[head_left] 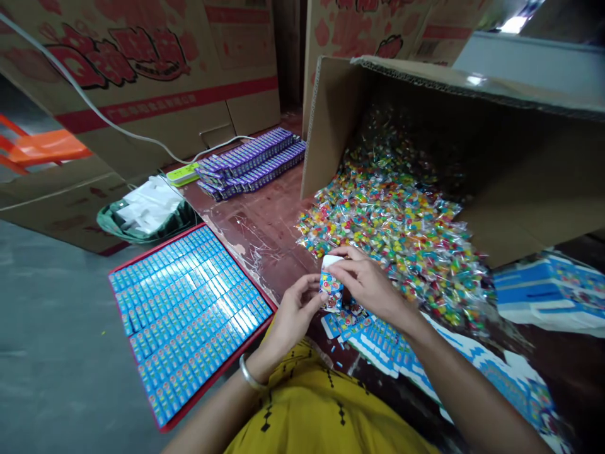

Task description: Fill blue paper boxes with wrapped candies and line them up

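Observation:
My left hand (293, 315) and my right hand (366, 284) both grip a small blue printed box (331, 285) with a white open flap on top, held over the table edge. The left fingers pinch its lower side, the right fingers close over its top. Just below lies a fan of flat blue box blanks (373, 337). A heap of small colourful wrapped candies (397, 233) spills from a big cardboard carton (520, 157) lying on its side, right behind my hands.
A red tray (142, 255) packed with rows of blue boxes sits at the left, beside the table. Purple boxes (250, 161) are stacked farther back. A green bin with white scraps (146, 211), a power strip (182, 174) and more blue blanks (548, 293) at right.

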`<move>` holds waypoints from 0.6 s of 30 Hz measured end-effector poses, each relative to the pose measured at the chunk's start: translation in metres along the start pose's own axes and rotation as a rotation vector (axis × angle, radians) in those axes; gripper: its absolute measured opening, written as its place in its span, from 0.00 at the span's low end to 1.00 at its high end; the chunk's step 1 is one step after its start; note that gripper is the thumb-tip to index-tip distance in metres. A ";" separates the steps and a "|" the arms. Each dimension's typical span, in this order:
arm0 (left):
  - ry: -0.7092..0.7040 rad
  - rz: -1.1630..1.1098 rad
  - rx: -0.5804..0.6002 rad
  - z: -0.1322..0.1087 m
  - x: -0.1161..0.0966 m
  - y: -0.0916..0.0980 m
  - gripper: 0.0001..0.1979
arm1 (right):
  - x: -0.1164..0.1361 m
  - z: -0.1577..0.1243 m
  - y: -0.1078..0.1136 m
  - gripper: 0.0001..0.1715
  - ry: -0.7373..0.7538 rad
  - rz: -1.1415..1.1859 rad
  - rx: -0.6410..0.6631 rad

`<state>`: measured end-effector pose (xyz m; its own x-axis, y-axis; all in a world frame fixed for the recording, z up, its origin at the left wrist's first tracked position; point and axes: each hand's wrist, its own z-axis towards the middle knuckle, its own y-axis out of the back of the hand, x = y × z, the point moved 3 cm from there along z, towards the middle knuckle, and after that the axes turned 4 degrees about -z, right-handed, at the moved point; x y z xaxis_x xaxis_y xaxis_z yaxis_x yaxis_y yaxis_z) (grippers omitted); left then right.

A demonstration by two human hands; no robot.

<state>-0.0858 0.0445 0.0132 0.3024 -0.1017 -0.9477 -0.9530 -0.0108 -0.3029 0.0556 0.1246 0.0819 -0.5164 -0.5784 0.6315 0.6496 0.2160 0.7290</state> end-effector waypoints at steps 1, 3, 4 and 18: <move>-0.014 -0.025 -0.018 0.000 -0.002 -0.001 0.19 | -0.001 -0.004 -0.001 0.13 -0.041 0.080 -0.033; -0.041 -0.071 -0.049 -0.002 -0.004 -0.002 0.26 | -0.006 -0.014 -0.006 0.14 -0.146 0.245 -0.096; -0.055 -0.086 -0.055 -0.003 -0.005 -0.003 0.29 | -0.008 -0.021 -0.011 0.14 -0.197 0.325 -0.107; 0.005 -0.150 0.012 -0.003 0.001 -0.005 0.18 | -0.016 -0.047 -0.042 0.06 -0.311 0.523 -0.272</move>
<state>-0.0810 0.0413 0.0142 0.4411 -0.1046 -0.8913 -0.8968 -0.0141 -0.4422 0.0627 0.0877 0.0286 -0.2050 -0.1885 0.9604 0.9550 0.1766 0.2385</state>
